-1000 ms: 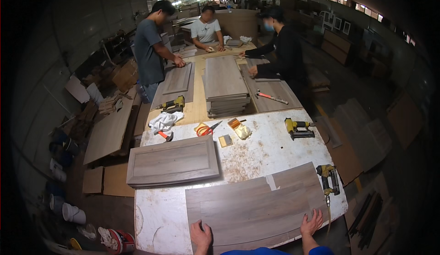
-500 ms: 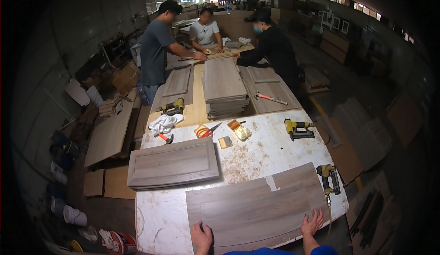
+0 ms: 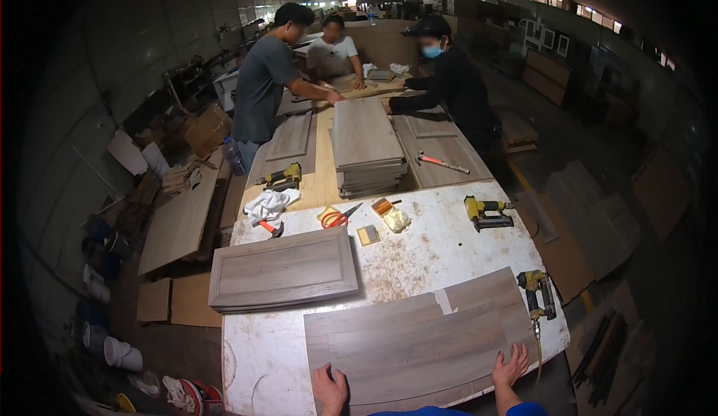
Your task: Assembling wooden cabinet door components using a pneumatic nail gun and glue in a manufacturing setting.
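Left hand (image 3: 330, 388), right hand (image 3: 510, 367), and 1 wood-grain panel (image 3: 419, 341) between them!
Flat on the near end of the white tabletop (image 3: 262, 349) it lies, and look at the right hand: fingers spread loose over the near right corner, clasping nothing; the left curls at the near left corner, and whether it grips the edge, I cannot tell. Just right sits 1 yellow-and-black nail gun (image 3: 533, 284); beyond the panel's left end, framed panels (image 3: 284, 270) lie stacked.

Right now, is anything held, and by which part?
Left hand and right hand are by the near corners of the flat panel; whether they grip it can't be told.
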Demonstrator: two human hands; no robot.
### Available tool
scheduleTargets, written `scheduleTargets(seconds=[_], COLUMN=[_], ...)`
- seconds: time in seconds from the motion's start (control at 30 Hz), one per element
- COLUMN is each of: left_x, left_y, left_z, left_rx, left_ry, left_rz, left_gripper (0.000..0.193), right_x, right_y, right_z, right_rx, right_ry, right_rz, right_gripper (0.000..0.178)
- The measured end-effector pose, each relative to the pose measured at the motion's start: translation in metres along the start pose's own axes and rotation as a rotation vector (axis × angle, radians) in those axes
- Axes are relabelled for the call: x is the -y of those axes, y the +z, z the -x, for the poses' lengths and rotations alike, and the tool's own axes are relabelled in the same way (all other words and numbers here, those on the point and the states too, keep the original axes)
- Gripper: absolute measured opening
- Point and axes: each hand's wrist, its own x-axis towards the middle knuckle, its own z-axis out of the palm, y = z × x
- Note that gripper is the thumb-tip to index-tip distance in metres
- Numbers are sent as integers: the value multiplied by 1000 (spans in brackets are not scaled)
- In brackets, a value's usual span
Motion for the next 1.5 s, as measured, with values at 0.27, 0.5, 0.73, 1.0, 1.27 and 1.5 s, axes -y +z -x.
scheduleTargets(seconds=[0.27,0.5,0.73,1.0,1.27,1.5], left_x=[3,-1,-4,-9,-8,-16], left_y=[1,-5,-3,-2,2,0], left_z=[1,2,0,-1,-2,-5], left_rx=[-14,-4,51,125,96,158], left_ry=[7,26,27,-63,-72,-172], left_rz=[7,11,-8,-50,-59,-47], left_gripper=[28,29,27,31,30,31], right_x=[-3,-7,-12,-7,-3,-1], right_y=[3,6,14,7,0,-1], right_z=[2,2,-2,-3,-2,-6], right_rx=[-10,-26,-61,-52,-35,-14], right_ry=[-19,-29,-64,-59,-55,-62], right_rz=[-1,-20,23,13,11,-13], right_gripper=[57,57,57,58,58,59])
